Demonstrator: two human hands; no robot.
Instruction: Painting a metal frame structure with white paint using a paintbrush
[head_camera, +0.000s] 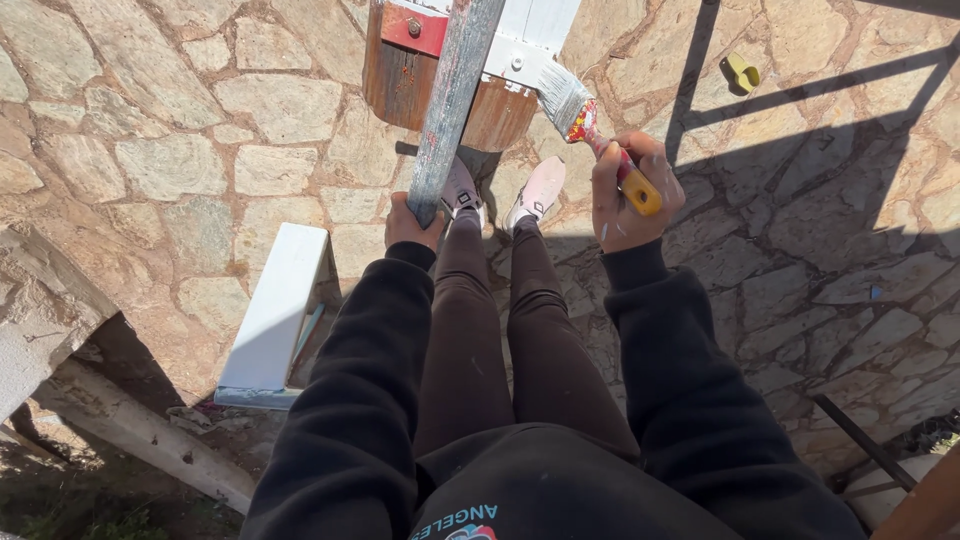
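Observation:
My left hand (411, 226) grips the lower end of a long grey paint-flecked bar (452, 100) that rises toward the top of the view. My right hand (627, 196) holds a paintbrush (590, 125) by its yellow and red handle. Its whitish bristles point up and left, touching the white-painted edge of a brown wooden piece (400, 85) with a red block on it. My legs in dark trousers and my pale shoes (540, 188) stand below it on stone paving.
A white painted board (277, 308) lies on the paving at the left, beside a stone step and a worn wooden beam (140, 430). A small yellow object (741, 72) lies at the upper right. Railing shadows cross the right side.

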